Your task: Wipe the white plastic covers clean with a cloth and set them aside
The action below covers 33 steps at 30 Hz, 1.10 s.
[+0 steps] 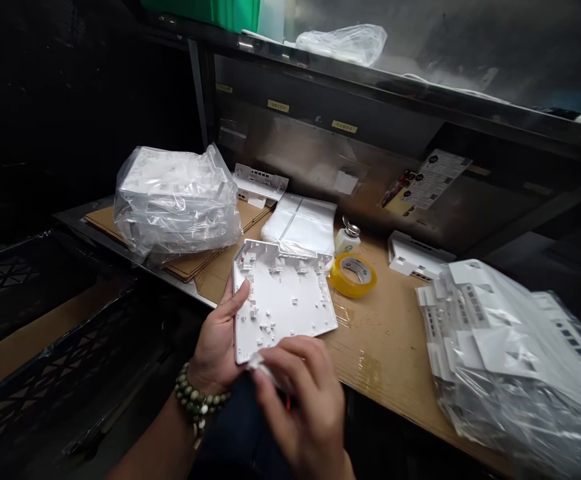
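1. The left hand (pixel 218 343) grips the white plastic cover panel (pixel 281 300) by its left edge, thumb on the ribbed inner face, fingers behind.
2. The right hand (pixel 303 400) pinches a small white cloth (pixel 259 363) against the panel's near corner.
3. The panel is tilted above the workbench's (pixel 385 347) front edge, just left of a yellow tape roll (pixel 353 274).

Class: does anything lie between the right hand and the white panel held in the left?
Only a small white wad pinched in the right hand, pressed at the panel corner; the left hand grips its edge.
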Tool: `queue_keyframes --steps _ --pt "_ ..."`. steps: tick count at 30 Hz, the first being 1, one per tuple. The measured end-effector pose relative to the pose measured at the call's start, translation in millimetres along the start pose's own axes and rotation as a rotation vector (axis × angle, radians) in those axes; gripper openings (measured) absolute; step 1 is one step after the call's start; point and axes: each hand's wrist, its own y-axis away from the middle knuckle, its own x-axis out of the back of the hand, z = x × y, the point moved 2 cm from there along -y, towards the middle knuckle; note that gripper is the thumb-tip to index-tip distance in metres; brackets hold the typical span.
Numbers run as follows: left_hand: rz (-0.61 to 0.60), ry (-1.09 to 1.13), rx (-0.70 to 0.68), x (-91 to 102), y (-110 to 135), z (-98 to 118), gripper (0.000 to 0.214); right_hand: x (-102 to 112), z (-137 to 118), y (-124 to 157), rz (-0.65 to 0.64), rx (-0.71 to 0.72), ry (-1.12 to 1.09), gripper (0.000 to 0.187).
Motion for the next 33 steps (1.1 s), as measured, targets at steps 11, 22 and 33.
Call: queue_keyframes --steps 11,22,33 --pt "0.037 0.009 -0.051 -3.4 6 5 0.061 -23 -11 -5 0.023 0.025 -0.003 0.015" --pt "0.147 0.063 0.067 26.8 -3 48 0.059 62 72 0 0.401 -0.267 0.322 0.006" --pt "0.230 -0.267 0.077 23.4 -1 48 0.078 59 86 4 0.326 -0.250 0.211 0.009"
